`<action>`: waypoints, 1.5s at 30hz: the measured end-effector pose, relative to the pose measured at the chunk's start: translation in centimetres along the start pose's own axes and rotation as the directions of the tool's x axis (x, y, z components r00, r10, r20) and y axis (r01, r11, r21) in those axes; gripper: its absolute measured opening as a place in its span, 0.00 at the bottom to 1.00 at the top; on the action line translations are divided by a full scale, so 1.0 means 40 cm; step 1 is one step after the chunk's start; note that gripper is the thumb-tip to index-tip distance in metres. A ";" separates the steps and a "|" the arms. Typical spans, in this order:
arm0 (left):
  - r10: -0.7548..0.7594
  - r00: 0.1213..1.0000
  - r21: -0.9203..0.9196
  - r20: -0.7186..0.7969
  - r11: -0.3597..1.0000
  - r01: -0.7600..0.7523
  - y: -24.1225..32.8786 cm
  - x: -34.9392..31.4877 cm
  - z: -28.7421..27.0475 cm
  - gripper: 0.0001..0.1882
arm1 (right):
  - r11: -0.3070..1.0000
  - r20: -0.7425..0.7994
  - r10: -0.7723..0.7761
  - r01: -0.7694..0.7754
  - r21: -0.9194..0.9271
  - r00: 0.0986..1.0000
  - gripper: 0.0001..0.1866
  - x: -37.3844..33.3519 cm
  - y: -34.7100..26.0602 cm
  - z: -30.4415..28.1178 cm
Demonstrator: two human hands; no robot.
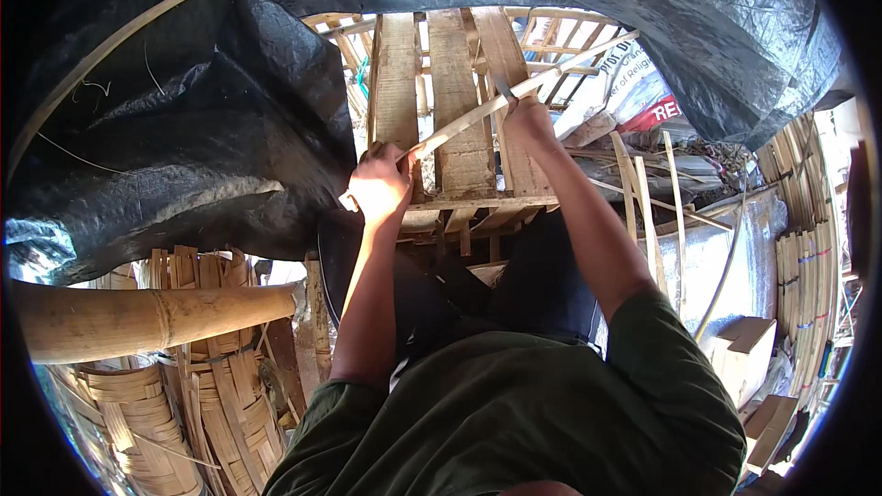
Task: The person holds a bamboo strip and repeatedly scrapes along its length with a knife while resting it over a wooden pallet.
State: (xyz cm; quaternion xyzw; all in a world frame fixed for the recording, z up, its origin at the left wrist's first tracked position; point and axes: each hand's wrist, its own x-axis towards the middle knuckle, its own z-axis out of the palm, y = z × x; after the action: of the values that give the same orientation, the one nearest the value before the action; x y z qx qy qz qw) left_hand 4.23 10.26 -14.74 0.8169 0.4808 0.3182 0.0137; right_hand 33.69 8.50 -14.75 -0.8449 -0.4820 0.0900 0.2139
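A long pale bamboo strip (464,122) slants across in front of me, from lower left to upper right. Its lower end is in my left hand (381,184), the fingers closed round it. My right hand (530,124) is closed farther up, at the strip's near side, on a knife whose grey blade (503,87) shows beyond the fist against the strip. The knife's handle is hidden in the fingers. Beneath both hands lies a bench of rough wooden planks (450,73), with gaps between the boards.
Black plastic sheeting (175,129) hangs at the left and across the top. A thick bamboo pole (156,317) juts in at left, above woven bamboo baskets (138,404). Thin upright strips (646,211), a cardboard box (744,349) and bundled bamboo slats (804,285) stand at right.
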 end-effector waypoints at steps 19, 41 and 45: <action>-0.083 0.997 -0.030 -0.006 0.996 0.082 0.020 0.000 -0.008 0.17 | 0.983 0.295 0.143 -0.170 0.068 0.945 0.27 0.042 0.009 -0.052; -0.121 0.993 -0.077 0.013 0.990 0.122 0.019 0.000 -0.013 0.16 | 0.975 0.477 0.094 -0.179 0.135 0.874 0.19 0.017 -0.050 -0.068; -0.102 0.995 -0.072 0.009 0.992 0.102 0.014 -0.001 -0.013 0.16 | 0.986 0.439 0.118 -0.159 0.058 0.891 0.24 0.010 -0.069 -0.062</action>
State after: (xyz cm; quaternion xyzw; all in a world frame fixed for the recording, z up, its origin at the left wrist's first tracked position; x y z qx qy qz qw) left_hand 4.36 9.76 -14.16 0.7911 0.5101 0.3321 0.0609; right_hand 32.63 9.39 -11.28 -0.8250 -0.4512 0.3131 0.1333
